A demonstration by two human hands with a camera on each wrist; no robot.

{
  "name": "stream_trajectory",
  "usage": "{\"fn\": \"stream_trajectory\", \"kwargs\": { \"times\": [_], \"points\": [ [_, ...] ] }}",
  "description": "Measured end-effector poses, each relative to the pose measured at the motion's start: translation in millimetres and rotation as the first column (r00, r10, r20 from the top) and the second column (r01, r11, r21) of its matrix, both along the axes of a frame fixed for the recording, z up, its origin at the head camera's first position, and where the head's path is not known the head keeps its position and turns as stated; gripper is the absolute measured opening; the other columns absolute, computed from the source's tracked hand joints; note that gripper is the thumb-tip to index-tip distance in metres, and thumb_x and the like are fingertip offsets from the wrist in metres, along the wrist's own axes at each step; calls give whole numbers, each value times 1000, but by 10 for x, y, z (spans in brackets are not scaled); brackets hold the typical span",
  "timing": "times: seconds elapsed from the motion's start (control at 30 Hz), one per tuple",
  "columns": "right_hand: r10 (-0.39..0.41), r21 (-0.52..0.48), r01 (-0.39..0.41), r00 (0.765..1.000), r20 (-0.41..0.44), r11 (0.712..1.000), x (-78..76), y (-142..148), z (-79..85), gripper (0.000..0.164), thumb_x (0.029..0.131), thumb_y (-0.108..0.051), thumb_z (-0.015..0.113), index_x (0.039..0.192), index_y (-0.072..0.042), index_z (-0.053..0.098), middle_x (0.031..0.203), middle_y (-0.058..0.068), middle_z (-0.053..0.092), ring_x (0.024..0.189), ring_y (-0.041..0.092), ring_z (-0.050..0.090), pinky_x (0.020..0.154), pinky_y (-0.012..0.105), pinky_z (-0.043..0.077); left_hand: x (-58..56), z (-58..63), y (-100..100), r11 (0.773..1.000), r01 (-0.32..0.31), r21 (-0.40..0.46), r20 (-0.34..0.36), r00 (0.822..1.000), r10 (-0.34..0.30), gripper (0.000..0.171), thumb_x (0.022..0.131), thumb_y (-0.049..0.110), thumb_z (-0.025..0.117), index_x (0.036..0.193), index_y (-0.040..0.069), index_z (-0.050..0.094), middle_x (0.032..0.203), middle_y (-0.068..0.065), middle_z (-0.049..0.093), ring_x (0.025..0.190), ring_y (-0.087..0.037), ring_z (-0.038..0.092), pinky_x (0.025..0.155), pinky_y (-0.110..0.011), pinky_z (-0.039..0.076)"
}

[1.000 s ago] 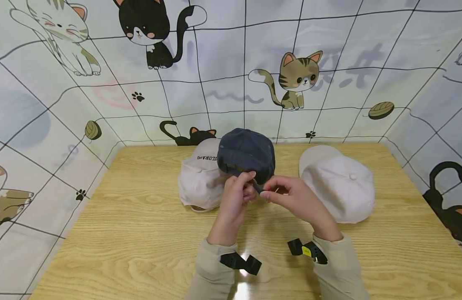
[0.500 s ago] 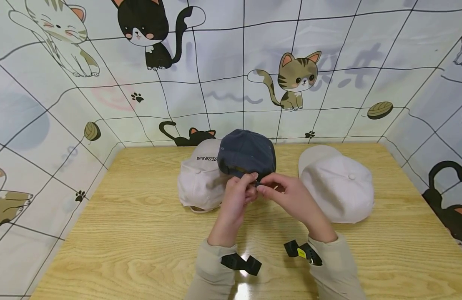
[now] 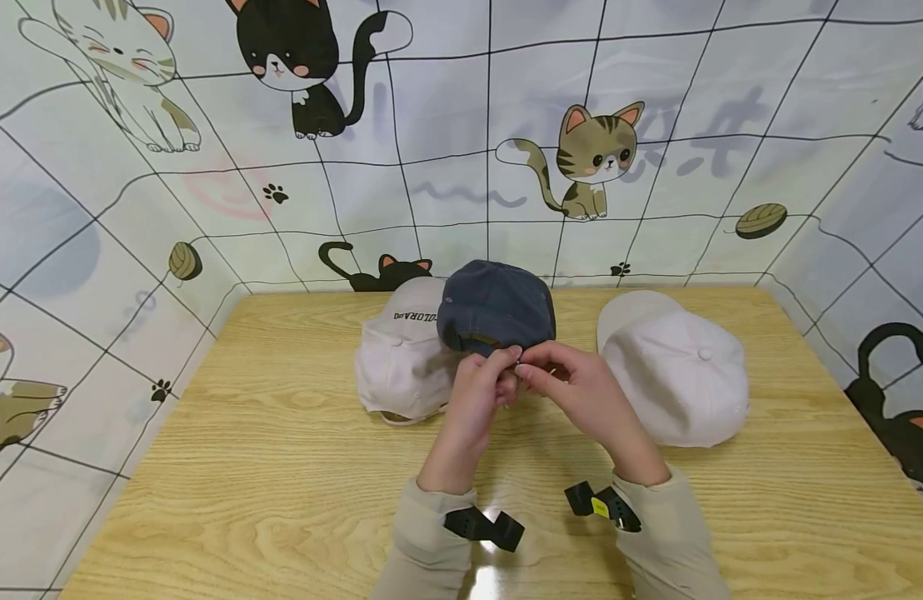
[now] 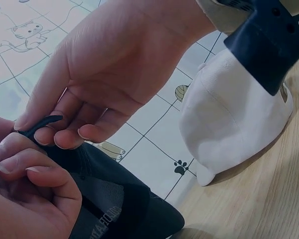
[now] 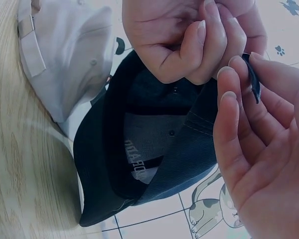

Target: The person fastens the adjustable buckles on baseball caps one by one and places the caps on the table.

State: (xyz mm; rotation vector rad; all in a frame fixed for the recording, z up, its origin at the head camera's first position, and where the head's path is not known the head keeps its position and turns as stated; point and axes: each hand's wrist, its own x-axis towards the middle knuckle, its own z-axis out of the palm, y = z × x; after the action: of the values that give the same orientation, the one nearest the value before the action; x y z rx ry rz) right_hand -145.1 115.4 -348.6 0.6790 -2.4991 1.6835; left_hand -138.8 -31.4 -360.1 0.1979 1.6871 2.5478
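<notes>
A dark navy baseball cap (image 3: 495, 300) is held up with its back opening towards me. My left hand (image 3: 480, 396) pinches its rear strap between thumb and fingers. My right hand (image 3: 581, 392) pinches the strap close beside the left fingertips. A short dark strap end (image 5: 254, 82) sticks out between the right thumb and fingers in the right wrist view; the left wrist view also shows the strap (image 4: 52, 120). Fingers hide the fastening. The cap's hollow inside, with a grey panel and reversed lettering, appears in the right wrist view.
A white cap (image 3: 401, 367) with dark lettering stands just left of the navy cap, partly behind it. Another white cap (image 3: 679, 367) lies to the right, near my right forearm. The wooden table (image 3: 281, 467) meets a cat-printed backdrop (image 3: 446, 183) behind and at both sides.
My right hand has moved slightly left, closer to the left fingertips. The strap length visible between the hands earlier is now mostly hidden. The navy cap has shifted a little right and down.
</notes>
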Motion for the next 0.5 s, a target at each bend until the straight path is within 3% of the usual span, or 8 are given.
{"fn": "stream_trajectory", "kwargs": {
  "times": [0.5],
  "points": [
    [1, 14, -1, 1000, 12, 1000, -10, 1, -16, 11, 84, -31, 62, 89, -22, 63, 73, -5, 60, 64, 16, 56, 57, 28, 46, -5, -12, -7, 1000, 14, 11, -1, 1000, -14, 49, 90, 18, 51, 46, 15, 30, 45, 0, 19, 42, -18, 17, 52, -38, 17]
  ]
}}
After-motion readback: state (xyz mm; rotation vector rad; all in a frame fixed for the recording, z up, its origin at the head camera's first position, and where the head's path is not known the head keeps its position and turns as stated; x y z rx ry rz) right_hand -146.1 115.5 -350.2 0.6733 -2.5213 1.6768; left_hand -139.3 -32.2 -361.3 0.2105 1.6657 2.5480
